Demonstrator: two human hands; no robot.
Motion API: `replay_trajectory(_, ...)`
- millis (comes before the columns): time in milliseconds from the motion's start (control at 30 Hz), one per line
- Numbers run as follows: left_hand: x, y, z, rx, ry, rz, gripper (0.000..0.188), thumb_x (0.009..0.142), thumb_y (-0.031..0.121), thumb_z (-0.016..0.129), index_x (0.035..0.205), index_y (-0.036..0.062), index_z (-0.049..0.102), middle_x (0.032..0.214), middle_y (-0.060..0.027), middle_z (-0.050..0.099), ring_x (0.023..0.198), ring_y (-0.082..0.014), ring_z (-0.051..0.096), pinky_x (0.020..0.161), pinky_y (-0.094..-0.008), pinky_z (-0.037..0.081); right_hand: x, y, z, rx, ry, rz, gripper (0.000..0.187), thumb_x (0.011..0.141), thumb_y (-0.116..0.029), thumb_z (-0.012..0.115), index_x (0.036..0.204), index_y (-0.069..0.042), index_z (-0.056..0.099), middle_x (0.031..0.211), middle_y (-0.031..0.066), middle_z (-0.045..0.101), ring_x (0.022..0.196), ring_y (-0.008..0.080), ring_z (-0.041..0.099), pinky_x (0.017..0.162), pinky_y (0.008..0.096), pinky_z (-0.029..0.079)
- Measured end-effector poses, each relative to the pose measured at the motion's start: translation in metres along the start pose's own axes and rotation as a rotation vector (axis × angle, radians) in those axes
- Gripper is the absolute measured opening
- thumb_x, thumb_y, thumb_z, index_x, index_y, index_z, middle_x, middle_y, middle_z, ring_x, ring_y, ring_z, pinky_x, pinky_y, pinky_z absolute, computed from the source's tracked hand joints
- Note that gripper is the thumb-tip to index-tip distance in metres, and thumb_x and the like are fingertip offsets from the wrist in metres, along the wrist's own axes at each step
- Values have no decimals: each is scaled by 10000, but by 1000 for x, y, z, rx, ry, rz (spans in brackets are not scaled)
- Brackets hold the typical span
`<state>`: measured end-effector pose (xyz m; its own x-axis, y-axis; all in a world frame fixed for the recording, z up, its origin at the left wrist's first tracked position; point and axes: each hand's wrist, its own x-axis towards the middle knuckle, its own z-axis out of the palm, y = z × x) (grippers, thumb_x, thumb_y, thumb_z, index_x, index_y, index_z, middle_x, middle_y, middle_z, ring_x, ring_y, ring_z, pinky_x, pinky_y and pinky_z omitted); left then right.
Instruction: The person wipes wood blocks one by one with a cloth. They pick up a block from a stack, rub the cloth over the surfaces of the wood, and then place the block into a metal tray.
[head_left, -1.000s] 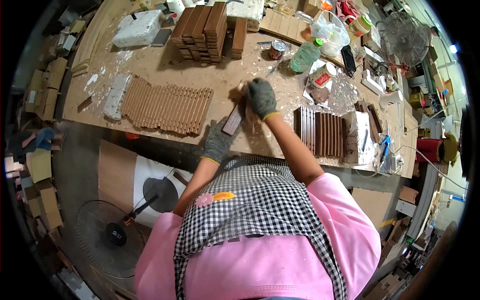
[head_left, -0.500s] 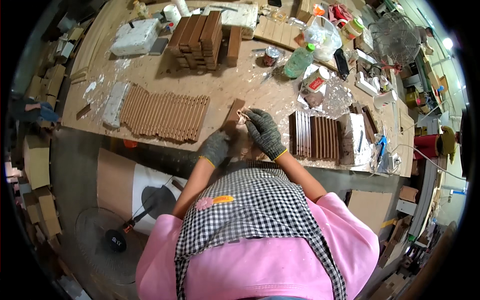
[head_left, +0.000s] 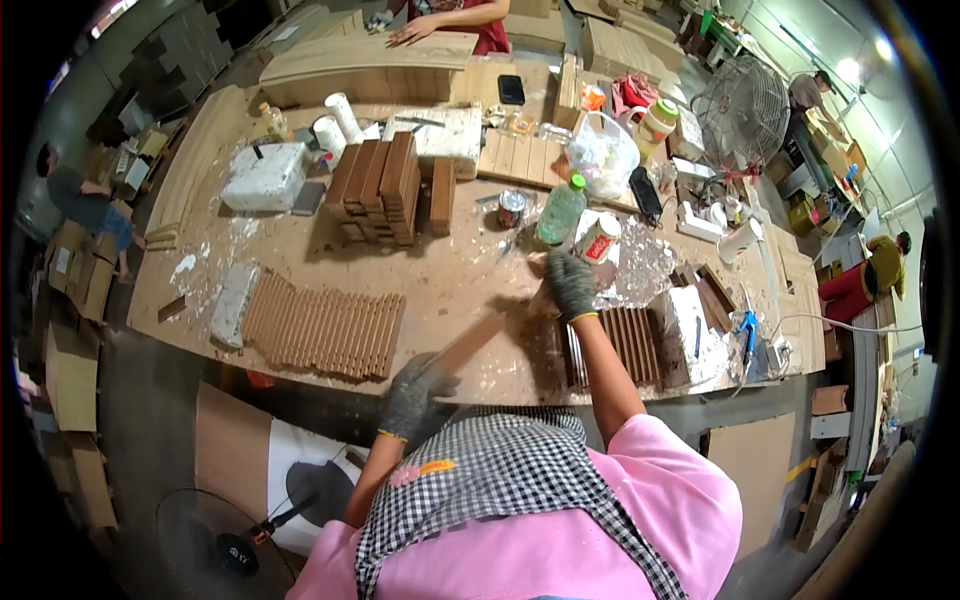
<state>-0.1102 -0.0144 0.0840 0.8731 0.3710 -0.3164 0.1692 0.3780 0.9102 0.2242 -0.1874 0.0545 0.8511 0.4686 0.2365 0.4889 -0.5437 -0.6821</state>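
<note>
A grey knit glove covers my left hand, which grips the near end of a brown wooden strip. The strip slants away to the right over the table edge, blurred by motion. My right hand, also gloved, is closed beyond the strip's far end, near a red and white paper cup. A small pale crumpled piece, perhaps a rag, shows at its fingertips. One row of brown strips leans on a white-spattered block at left; another row lies partly under my right forearm.
Stacked brown boards stand mid-table beside a green bottle and an open can. A blue-handled tool lies right, with a cable. Across the table a person touches a large wooden panel. A floor fan stands at lower left.
My right hand has moved away and to the right from the strip, toward the cup. My left hand still holds the strip. The view has tilted up, bringing the person across the table into sight.
</note>
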Motion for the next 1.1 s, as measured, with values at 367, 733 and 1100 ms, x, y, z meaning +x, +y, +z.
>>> replay_trajectory(367, 88, -174, -73, -149, 329, 1, 412, 1033, 244, 494, 1283, -83, 509, 1062, -238, 660, 891, -334, 703, 760, -431, 623, 134, -38, -41, -417, 173, -216, 340, 914, -373, 655, 1166, -146, 648, 1096, 190, 661, 990, 421, 640, 823, 487, 516)
replay_trajectory(733, 57, -75, -23, -301, 332, -161, 315, 1040, 207, 469, 1125, -59, 616, 975, -177, 672, 885, -247, 680, 737, -330, 590, 131, -30, -73, -228, 178, -159, 309, 860, -317, 714, 1043, -73, 660, 988, 212, 682, 927, 356, 670, 821, 403, 523)
replay_trajectory(1100, 67, -71, -16, -364, 417, -277, 379, 1034, 272, 475, 1179, -58, 592, 985, -187, 692, 880, -271, 710, 736, -345, 613, 35, 75, -89, 1211, 766, 240, 452, 1075, -331, 359, 725, -150, 580, 656, -41, 575, 597, 124, 583, 654, 317, 536)
